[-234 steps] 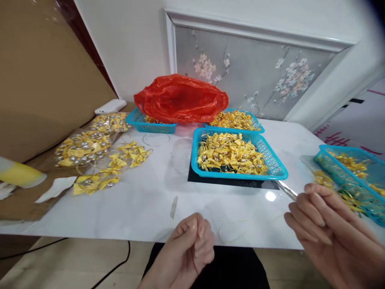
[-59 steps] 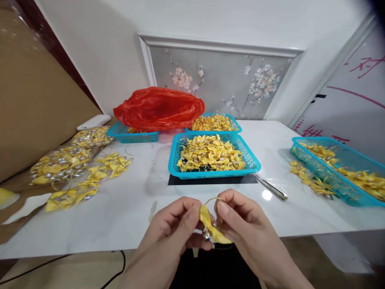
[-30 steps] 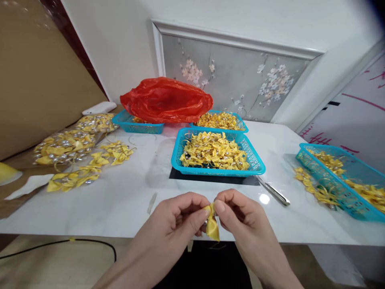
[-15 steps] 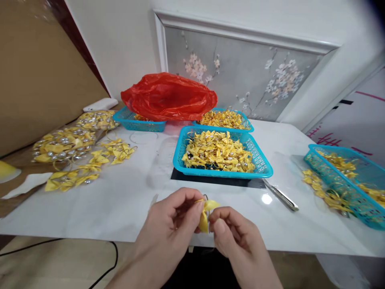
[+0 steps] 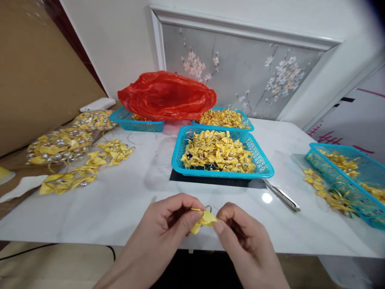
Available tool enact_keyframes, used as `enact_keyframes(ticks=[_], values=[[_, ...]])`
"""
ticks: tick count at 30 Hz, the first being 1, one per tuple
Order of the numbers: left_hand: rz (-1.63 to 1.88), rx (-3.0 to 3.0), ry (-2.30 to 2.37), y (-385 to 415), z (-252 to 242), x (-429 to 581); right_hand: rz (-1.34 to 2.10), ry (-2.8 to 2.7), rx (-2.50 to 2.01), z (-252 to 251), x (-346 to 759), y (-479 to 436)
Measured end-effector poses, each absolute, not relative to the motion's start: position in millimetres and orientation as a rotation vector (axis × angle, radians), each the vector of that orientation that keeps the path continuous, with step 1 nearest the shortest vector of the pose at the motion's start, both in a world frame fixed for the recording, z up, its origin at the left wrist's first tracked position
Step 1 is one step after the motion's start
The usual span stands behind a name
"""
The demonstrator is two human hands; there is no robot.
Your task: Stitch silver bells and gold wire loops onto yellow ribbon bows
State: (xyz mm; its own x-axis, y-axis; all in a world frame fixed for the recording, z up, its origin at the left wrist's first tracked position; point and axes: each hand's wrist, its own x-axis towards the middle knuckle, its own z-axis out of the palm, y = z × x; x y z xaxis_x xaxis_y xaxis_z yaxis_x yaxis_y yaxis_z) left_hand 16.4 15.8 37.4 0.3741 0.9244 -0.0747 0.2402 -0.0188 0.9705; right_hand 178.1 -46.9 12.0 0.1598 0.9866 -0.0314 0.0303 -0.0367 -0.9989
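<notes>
1. Left: a clear plastic bag of yellow bows and silvery beads (image 5: 60, 144) lies near a loose group of yellow beaded bows (image 5: 69, 180). Their thin loops could tangle if pulled.
2. Left hand (image 5: 168, 220): thumb and forefinger pinch a small yellow fabric bow with a thin loop (image 5: 206, 218), held before the body, near the front edge of the white glossy tabletop (image 5: 120, 216). A slackened pinch could drop it over that edge.
3. Centre: a turquoise plastic mesh basket heaped with yellow bows (image 5: 222, 174) stands beyond the hands. A knock could spill the heap.
4. Right hand (image 5: 243, 233): fingers curled, thumb tip at the bow's right end; whether they grip it cannot be told. Too hard a tug could deform the fabric.
5. Right: a slim silvery metal tool (image 5: 282, 196) lies just beside the basket. Open tabletop in front allows sideways movement.
</notes>
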Motion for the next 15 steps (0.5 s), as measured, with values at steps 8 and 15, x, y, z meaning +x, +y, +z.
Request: enact_keyframes(ticks=[8,15], values=[[0.708,1.615,1.125,15.1,55.0,17.6,1.354,-1.113,-1.182,6.9,195.6,-47.7],[0.746,1.686,1.163,12.1,54.3,29.9,1.316,-1.064,-1.190,1.3,158.7,-50.1]])
